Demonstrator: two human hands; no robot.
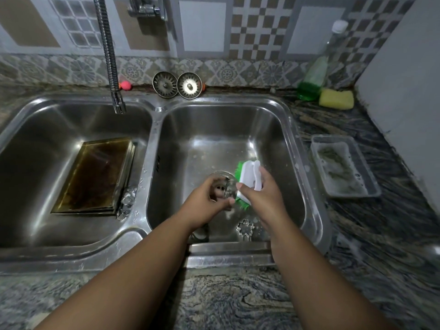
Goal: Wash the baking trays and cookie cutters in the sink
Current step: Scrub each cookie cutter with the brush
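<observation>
Head view: a round cookie cutter (228, 188) is held against a brush over the right basin (281, 129).
The cutter is gripped by the left hand (204, 198); the green-bristled scrub brush (247, 179) is clasped in the right hand (264, 194). 1 flower-shaped cutter (245, 227) lies on the basin floor, and 1 dark baking tray (95, 175) sits in the left basin (47, 120).

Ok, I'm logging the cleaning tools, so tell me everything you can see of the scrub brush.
The scrub brush has a white plastic-looking body with a loop handle and green bristles. The right hand grips it above the right basin, tilted, bristles facing the round metal cutter held by the left hand.
</observation>
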